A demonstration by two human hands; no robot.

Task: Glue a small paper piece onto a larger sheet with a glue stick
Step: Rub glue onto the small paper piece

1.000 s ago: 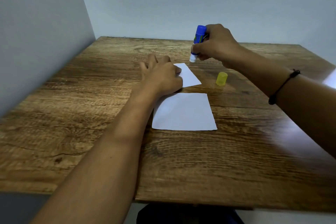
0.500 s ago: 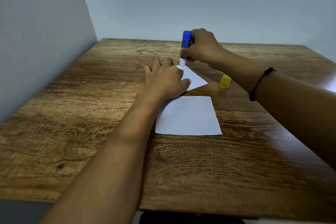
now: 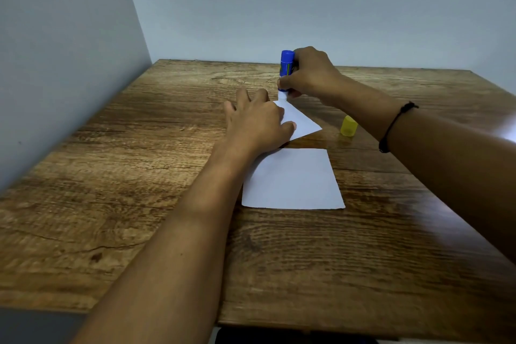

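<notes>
A small white paper piece [image 3: 303,123] lies on the wooden table [image 3: 139,176], past a larger white sheet [image 3: 293,181]. My left hand [image 3: 255,126] presses flat on the small piece's left part, fingers spread, covering much of it. My right hand [image 3: 310,75] is shut on a blue glue stick [image 3: 286,68], held upright with its white tip down on the far corner of the small piece. The larger sheet lies flat, its left top corner under my left wrist.
A yellow glue cap [image 3: 349,126] stands on the table to the right of the small piece, just below my right forearm. Grey walls close off the table's left and far sides. A black band circles my right wrist.
My right hand brought the glue stick down and left, from above the table onto the far corner of the small piece. My left hand stayed pressed on that piece.
</notes>
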